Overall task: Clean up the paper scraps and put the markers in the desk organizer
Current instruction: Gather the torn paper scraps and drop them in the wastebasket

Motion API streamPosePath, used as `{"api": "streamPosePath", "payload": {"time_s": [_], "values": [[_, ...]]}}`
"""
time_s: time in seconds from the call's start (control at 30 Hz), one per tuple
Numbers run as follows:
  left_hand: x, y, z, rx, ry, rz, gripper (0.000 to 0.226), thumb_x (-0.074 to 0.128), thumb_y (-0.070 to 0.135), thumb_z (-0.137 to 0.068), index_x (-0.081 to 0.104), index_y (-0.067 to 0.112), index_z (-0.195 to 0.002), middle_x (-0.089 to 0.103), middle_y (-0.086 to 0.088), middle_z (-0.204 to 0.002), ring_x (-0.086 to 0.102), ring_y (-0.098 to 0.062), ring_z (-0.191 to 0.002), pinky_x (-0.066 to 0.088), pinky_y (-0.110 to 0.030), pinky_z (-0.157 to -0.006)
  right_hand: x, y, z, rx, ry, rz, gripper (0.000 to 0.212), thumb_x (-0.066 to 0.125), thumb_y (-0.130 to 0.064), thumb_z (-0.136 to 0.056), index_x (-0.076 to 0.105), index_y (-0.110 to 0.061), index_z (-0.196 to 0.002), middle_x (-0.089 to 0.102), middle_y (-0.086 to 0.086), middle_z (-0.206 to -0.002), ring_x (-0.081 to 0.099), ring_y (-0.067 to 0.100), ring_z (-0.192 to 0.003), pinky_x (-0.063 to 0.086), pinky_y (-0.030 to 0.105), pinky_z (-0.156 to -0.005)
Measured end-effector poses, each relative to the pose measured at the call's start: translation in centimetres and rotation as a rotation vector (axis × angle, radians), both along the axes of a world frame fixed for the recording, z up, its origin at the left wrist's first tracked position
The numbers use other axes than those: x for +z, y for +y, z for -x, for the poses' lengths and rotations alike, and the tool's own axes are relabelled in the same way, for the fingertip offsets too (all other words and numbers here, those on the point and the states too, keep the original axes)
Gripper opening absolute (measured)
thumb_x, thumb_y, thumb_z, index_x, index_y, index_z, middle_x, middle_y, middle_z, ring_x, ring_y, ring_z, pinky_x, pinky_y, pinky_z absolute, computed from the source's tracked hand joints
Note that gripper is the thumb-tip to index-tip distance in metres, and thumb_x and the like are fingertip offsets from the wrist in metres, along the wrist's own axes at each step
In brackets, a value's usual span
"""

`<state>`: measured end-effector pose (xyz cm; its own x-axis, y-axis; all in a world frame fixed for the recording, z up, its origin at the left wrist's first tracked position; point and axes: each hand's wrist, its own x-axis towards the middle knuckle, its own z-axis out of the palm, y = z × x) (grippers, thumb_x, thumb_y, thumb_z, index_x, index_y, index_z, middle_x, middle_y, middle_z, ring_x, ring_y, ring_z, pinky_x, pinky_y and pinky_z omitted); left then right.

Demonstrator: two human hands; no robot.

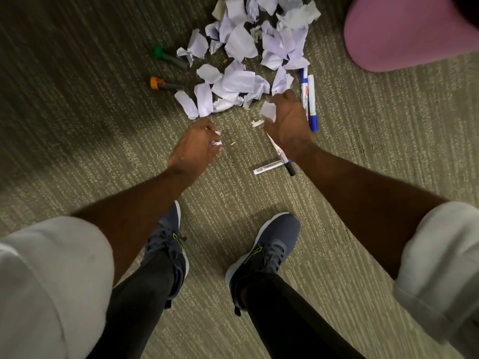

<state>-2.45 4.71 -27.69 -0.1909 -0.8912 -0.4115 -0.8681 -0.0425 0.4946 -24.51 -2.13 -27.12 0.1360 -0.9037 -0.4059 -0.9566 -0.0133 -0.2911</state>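
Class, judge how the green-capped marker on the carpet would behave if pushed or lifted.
The green-capped marker looks round-barrelled, so it would probably roll, though the ribbed carpet may slow it. Its short solid barrel suggests stiff and light.

We seem to be in an office or some similar workroom, looking straight down at its floor. A thin, tight carpet [77, 125] in grey-green with fine pale stripes, the sort laid in workplaces, fills the frame. Desk supplies lie on it above the middle: two blue markers [311, 99] right of centre, a black marker [286, 163] below them, and a green-capped marker [168, 57] and an orange-capped marker [163, 84] left of centre. Torn white paper scraps [241, 45] lie heaped at the top centre. A pink padded seat [401, 35] fills the upper right corner; we cannot tell what kind.
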Motion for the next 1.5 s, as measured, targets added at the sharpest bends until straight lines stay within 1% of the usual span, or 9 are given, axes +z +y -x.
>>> {"api": "streamPosePath", "payload": {"time_s": [0.27,0.53,0.73,0.87,0.93,1.03,1.23,1.37,1.5], "values": [[9.6,-4.0,2.2,0.049,0.055,0.052,0.022,0.074,0.013,-0.087,0.075,0.003,-0.107,0.063,-0.008,-0.119,0.066,-0.02,-0.092,0.049,-0.025,-0.087,11.7,-3.0,2.9,-0.088,-0.082,0.031,0.054,0.067,-0.018,-0.088,0.05,-0.006,-0.138,0.046,0.011,-0.138,0.055,0.021,-0.111,0.042,0.022,-0.089],[20.8,-10.9,8.6,0.124,0.181,0.183,0.023,0.079,0.018,-0.084,0.076,0.006,-0.104,0.064,-0.01,-0.112,0.064,-0.022,-0.098,0.051,-0.029,-0.088,23.4,-6.7,7.4,-0.236,-0.179,0.212,0.043,0.075,-0.021,-0.084,0.061,-0.002,-0.12,0.056,0.014,-0.12,0.057,0.024,-0.105,0.044,0.028,-0.087],[27.2,-16.6,15.9,0.231,0.323,0.248,0.023,0.081,0.016,-0.081,0.078,0.003,-0.1,0.067,-0.012,-0.107,0.063,-0.016,-0.095,0.038,-0.007,-0.084,29.6,-9.8,11.8,-0.559,-0.269,0.319,0.046,0.079,-0.019,-0.077,0.065,0.001,-0.115,0.061,0.02,-0.114,0.06,0.035,-0.105,0.038,0.028,-0.086],[30.8,-20.3,21.2,0.216,0.42,0.292,0.02,0.081,0.013,-0.075,0.08,0.007,-0.093,0.073,-0.012,-0.098,0.067,-0.018,-0.089,0.048,-0.02,-0.081,31.7,-12.1,15.0,-0.874,-0.362,0.226,0.061,0.083,-0.035,-0.071,0.064,-0.003,-0.119,0.066,0.015,-0.116,0.062,0.028,-0.109,0.048,0.033,-0.092],[31.6,-22.2,23.7,0.233,0.464,0.251,0.021,0.082,0.013,-0.073,0.08,0.009,-0.094,0.076,-0.007,-0.098,0.068,-0.013,-0.089,0.051,-0.02,-0.08,32.2,-13.0,16.5,-1.04,-0.496,0.231,0.057,0.083,-0.035,-0.066,0.065,-0.006,-0.112,0.071,0.009,-0.103,0.068,0.024,-0.094,0.057,0.032,-0.074],[31.9,-24.5,26.7,0.239,0.474,0.199,0.027,0.085,0.018,-0.072,0.078,0.014,-0.098,0.075,-0.003,-0.105,0.069,-0.011,-0.094,0.052,-0.019,-0.083,32.5,-14.1,18.6,-1.175,-0.712,0.138,0.042,0.083,-0.015,-0.076,0.062,-0.005,-0.112,0.068,0.004,-0.088,0.065,0.01,-0.064,0.048,0.016,-0.044],[32.6,-26.8,29.5,0.236,0.446,0.13,0.043,0.083,0.016,-0.075,0.074,0.014,-0.116,0.073,-0.003,-0.113,0.068,-0.013,-0.102,0.05,-0.014,-0.084,32.5,-15.6,21.8,-1.268,-0.946,-0.009,0.045,0.08,-0.026,-0.078,0.064,-0.005,-0.114,0.069,0.01,-0.109,0.069,0.017,-0.086,0.061,0.034,-0.075],[33.0,-27.2,29.4,0.23,0.447,0.098,0.043,0.081,0.014,-0.08,0.071,0.016,-0.121,0.069,-0.003,-0.113,0.064,-0.008,-0.098,0.047,-0.001,-0.066,32.6,-15.4,22.8,-1.258,-0.963,-0.018,0.028,0.076,-0.023,-0.086,0.053,-0.013,-0.098,0.066,0.008,-0.11,0.064,0.016,-0.096,0.057,0.036,-0.089],[33.9,-27.5,29.2,0.185,0.434,0.14,0.044,0.081,0.018,-0.081,0.07,0.018,-0.124,0.068,-0.003,-0.123,0.063,-0.011,-0.112,0.049,-0.012,-0.087,32.4,-15.1,23.4,-1.202,-0.903,-0.031,0.028,0.076,-0.029,-0.086,0.059,-0.015,-0.104,0.066,-0.001,-0.113,0.064,0.021,-0.108,0.052,0.032,-0.083]]}}
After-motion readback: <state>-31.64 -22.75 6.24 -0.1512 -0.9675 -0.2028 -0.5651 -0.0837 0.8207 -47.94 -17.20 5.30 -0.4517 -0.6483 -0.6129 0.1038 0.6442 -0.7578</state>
